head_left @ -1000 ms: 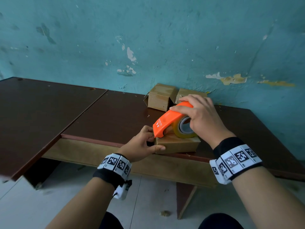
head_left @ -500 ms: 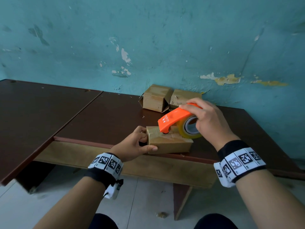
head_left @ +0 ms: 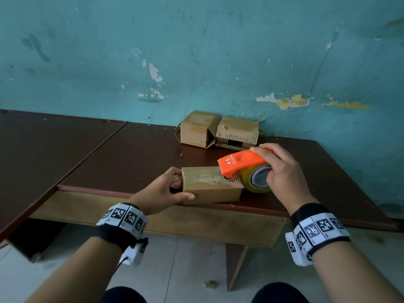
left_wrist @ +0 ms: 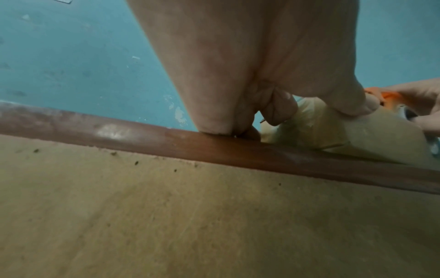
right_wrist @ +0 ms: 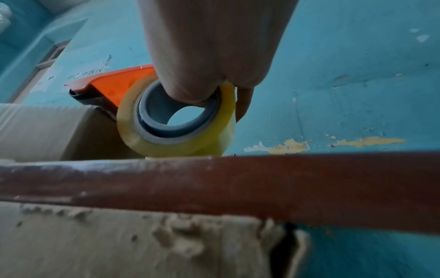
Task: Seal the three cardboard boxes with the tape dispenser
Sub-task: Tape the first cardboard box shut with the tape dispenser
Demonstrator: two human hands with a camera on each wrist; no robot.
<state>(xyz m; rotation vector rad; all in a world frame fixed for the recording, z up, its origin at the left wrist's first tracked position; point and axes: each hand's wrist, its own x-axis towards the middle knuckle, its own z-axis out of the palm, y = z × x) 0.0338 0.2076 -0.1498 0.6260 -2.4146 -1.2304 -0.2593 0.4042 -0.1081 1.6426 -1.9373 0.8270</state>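
Near cardboard box: front edge of brown table, clear tape on top. Left hand: grips box's left end, thumb along front face. Right hand: fingers curled round orange tape dispenser, yellowish roll at box's right end. 2 other boxes: behind near box, by teal wall.

Near box on table, at front edge. Left hand at its left end; tape dispenser at its right end, under right hand. Two more boxes, left box and right box, touching side by side behind, against wall.
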